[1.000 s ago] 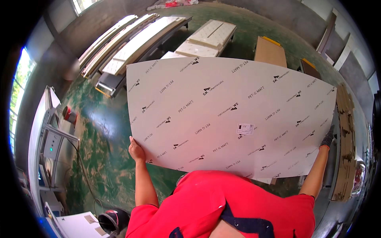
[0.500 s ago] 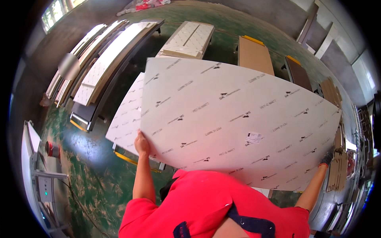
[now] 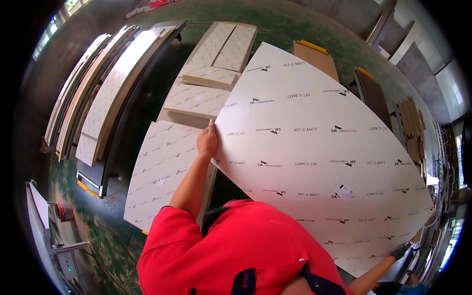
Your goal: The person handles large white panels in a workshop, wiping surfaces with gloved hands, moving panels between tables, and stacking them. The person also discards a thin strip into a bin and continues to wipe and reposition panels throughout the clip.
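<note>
A large white panel (image 3: pixel 305 147), printed all over with small dark marks and bearing a small label (image 3: pixel 344 191), spreads in front of my body. My bare left hand (image 3: pixel 207 141) grips its left edge, fingers closed around the rim. At the panel's near right corner, my right hand (image 3: pixel 403 251) in a dark glove holds the edge; its fingers are partly hidden. Beyond my left forearm lies another printed white panel (image 3: pixel 157 172), apart from the one I hold.
Farther off, a stack of cut white boards (image 3: pixel 201 101) rests on a long support. Long boards (image 3: pixel 115 93) lie on a dark cart at the left. A brown board (image 3: pixel 314 59) sits behind my panel. Machine parts (image 3: pixel 66 255) stand at lower left; brown sheets (image 3: pixel 410 123) are at right.
The held panel has turned clockwise, its left end moving away and its right end coming nearer. My left hand has moved forward and right, my right hand back. More of the boards at left shows.
</note>
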Tool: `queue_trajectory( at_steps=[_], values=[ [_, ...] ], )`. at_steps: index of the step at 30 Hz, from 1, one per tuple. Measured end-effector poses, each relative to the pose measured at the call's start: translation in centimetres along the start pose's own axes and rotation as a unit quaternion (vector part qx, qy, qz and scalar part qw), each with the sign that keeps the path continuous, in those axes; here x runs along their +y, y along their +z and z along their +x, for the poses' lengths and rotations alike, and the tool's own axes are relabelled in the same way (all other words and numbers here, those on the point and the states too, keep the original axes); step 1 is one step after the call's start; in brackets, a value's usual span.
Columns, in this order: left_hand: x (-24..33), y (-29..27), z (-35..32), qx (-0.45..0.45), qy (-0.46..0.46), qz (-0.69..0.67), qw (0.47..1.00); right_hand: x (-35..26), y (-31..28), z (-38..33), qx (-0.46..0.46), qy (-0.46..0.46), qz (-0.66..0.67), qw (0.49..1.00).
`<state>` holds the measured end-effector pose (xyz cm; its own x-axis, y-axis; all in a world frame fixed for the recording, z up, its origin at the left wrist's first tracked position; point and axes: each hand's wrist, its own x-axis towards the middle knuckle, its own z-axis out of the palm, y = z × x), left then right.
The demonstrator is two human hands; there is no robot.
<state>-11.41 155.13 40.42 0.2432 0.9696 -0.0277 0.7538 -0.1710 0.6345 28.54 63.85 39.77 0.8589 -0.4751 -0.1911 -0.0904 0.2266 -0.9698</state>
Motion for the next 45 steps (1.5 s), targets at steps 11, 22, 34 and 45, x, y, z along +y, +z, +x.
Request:
queue_trajectory(
  at_steps=[11, 22, 34, 45],
  values=[
    [14.8, 11.7, 20.0, 0.039, -0.015, -0.015, 0.999, 1.1, 27.9, 14.5, -0.038, -0.004, -0.022, 0.999],
    [16.1, 23.4, 40.3, 0.044, -0.044, -0.056, 0.997, 9.4, 56.5, 19.2, -0.108, 0.006, -0.049, 0.993],
    [-3.0, 22.4, 52.6, 0.013, -0.068, -0.007, 0.998, 25.5, 62.3, 2.8, -0.122, 0.028, -0.07, 0.99],
    [-21.1, 26.8, 6.1, 0.052, -0.072, -0.011, 0.996, 33.6, 7.8, 7.6, -0.071, 0.034, -0.031, 0.996]
  ],
)
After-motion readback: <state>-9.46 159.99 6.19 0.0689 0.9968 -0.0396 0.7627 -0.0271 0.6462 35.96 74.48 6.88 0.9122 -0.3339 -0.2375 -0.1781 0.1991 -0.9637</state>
